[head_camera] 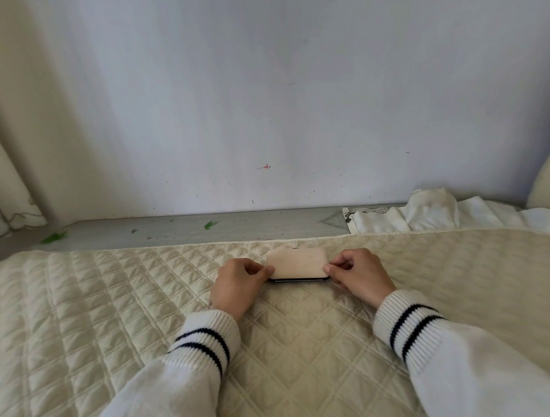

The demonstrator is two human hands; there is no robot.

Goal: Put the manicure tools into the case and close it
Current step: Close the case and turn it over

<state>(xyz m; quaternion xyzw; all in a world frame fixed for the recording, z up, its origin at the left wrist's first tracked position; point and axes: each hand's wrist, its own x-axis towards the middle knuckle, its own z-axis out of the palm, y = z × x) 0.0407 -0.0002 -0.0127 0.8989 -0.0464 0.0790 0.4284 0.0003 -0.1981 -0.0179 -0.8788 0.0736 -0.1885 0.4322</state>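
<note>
A small pale pink manicure case [297, 264] lies on the cream quilted cover [113, 312], near its far edge. Its lid is down, and a dark rim shows along the near side. My left hand [239, 283] pinches the case's left end with thumb and fingertips. My right hand [356, 274] pinches the right end the same way. No manicure tools are visible outside the case.
Beyond the cover runs a grey ledge [204, 228] against a pale wall. White folded cloth [443, 214] lies at the back right, with a cream cushion [549, 178] behind it. A cream curtain [6, 142] hangs at the left.
</note>
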